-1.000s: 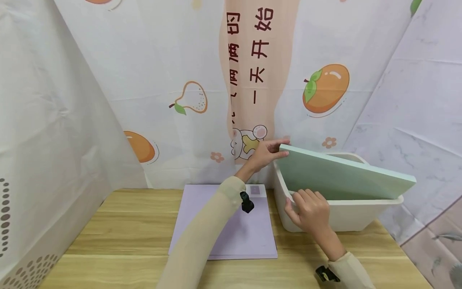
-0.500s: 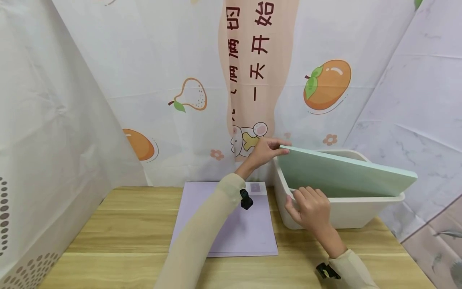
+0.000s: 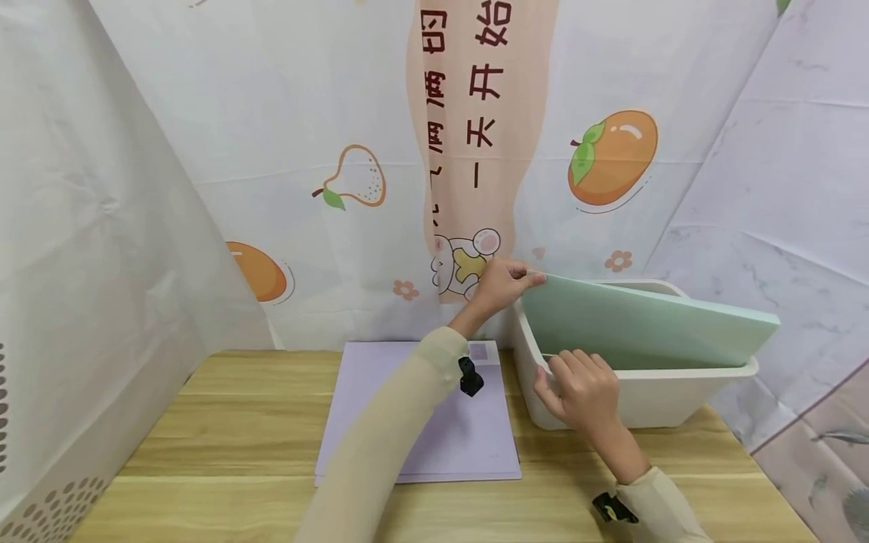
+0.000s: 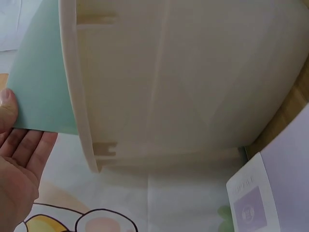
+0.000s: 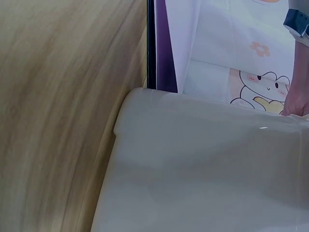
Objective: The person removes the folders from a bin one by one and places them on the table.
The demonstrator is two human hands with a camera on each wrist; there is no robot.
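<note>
A pale green board (image 3: pixel 645 320) stands tilted in the white bin (image 3: pixel 668 400), its right end sticking up over the bin's right edge. My left hand (image 3: pixel 501 288) pinches the board's upper left corner, thumb on the near face; the left wrist view shows this hand (image 4: pixel 19 169) with the fingers behind the green board (image 4: pixel 41 82). My right hand (image 3: pixel 585 394) grips the bin's front rim near its left corner, fingers curled over it. In the right wrist view the bin's outer wall (image 5: pixel 203 159) fills the lower part and the right hand is out of sight.
Left of the bin, a lilac flat folder or book (image 3: pixel 468 445) with a small white label (image 3: pixel 490 354) lies on the wooden table (image 3: pixel 224 422), partly under my left forearm. A printed fruit-pattern curtain (image 3: pixel 305 249) hangs behind; a white perforated surface (image 3: pixel 61 501) is at far left.
The board's near face has turned slightly, and its right end sits a little lower and further left. My left hand keeps its pinch; my right hand stays on the rim.
</note>
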